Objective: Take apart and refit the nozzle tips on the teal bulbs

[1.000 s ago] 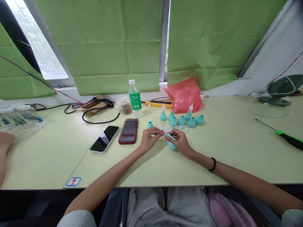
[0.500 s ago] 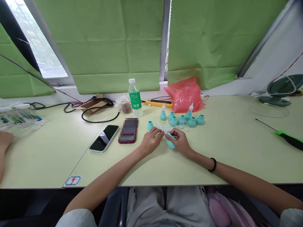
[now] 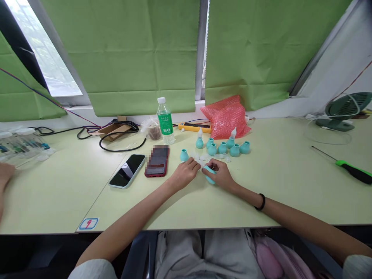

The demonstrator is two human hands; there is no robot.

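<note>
A teal rubber bulb (image 3: 209, 179) lies tilted in my right hand (image 3: 222, 175), whose thumb and fingers are closed round it. My left hand (image 3: 187, 171) is just to its left with the fingertips pinched together, close to the bulb's mouth; what they hold is too small and hidden to name. Several clear plastic tips (image 3: 222, 156) lie just beyond my hands. Past them stand several open teal bulbs (image 3: 235, 150), and two bulbs carry a pointed clear tip (image 3: 200, 133). One more open bulb (image 3: 184, 155) stands by my left fingers.
Two phones (image 3: 128, 171) lie left of my hands. Behind are a water bottle (image 3: 165, 123), a yellow tool (image 3: 194, 127) and a red bubble-wrap bag (image 3: 226, 118). A screwdriver (image 3: 345, 166) and a green fan (image 3: 343, 112) are at right. Another person's hand (image 3: 6, 174) shows at far left.
The bulb in my right hand has tilted more towards lying flat. My left hand stays pinched beside it, almost unmoved. The whole view has shifted slightly.
</note>
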